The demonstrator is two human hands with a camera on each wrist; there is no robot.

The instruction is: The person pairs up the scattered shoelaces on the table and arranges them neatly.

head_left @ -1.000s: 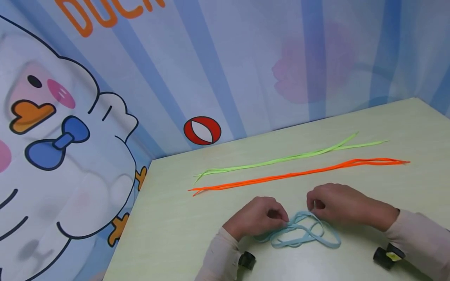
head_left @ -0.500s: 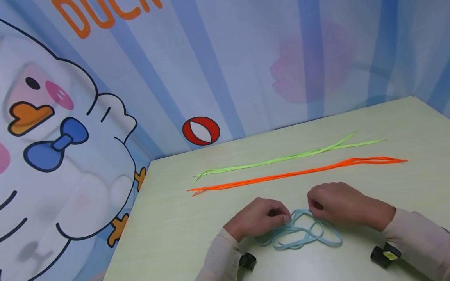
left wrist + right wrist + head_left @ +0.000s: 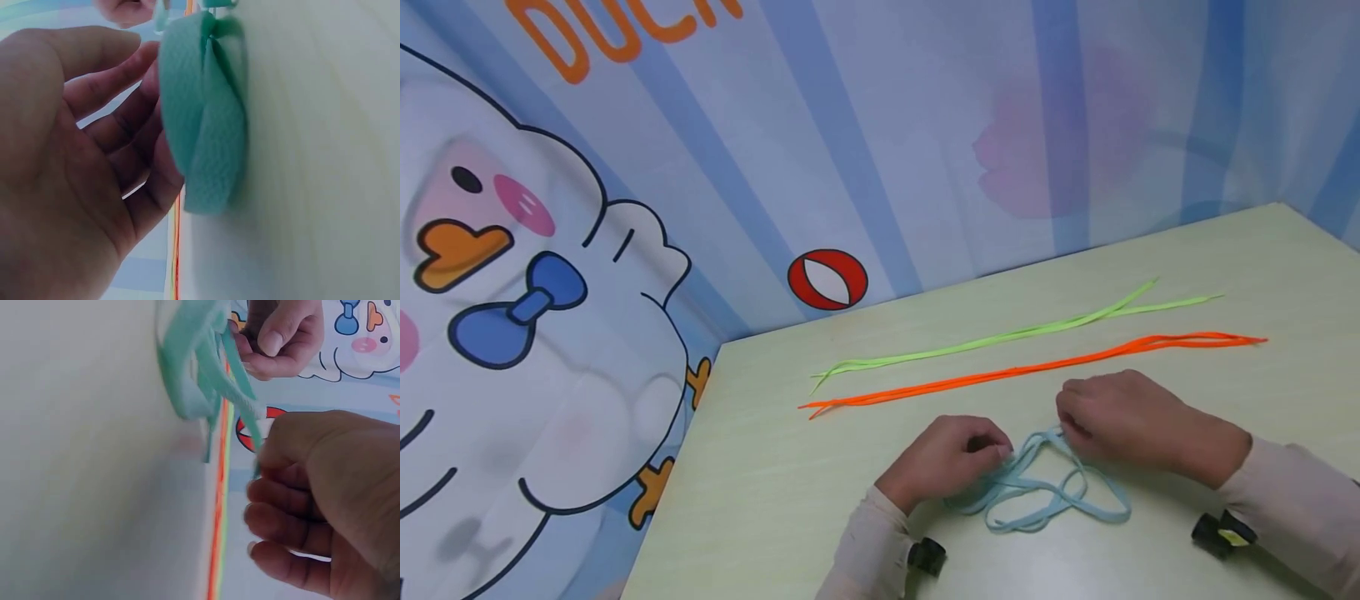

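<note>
A pale teal shoelace (image 3: pixel 1037 523) lies in loose loops on the table, one strand rising toward my right hand (image 3: pixel 1123 421). That hand pinches the strand between thumb and forefinger, as the right wrist view shows at the lace (image 3: pixel 250 415), with the other fingers loosely curled. My left hand (image 3: pixel 951 458) is at the left side of the loops. In the left wrist view its thumb and forefinger tips come close together, and its other fingertips (image 3: pixel 164 147) reach behind the folded lace (image 3: pixel 206 125), right at its edge.
Behind the hands, an orange shoelace (image 3: pixel 1015 372) and a yellow-green shoelace (image 3: pixel 992 340) are stretched out side by side across the pale table (image 3: pixel 760 483). A printed cartoon curtain (image 3: pixel 925 150) hangs along the back and left edges. A black wrist camera (image 3: pixel 927 557) sits under the left sleeve.
My right hand has risen slightly away from me, drawing the top of the teal loops along. My left hand has shifted only a little. The orange and yellow-green laces keep their places.
</note>
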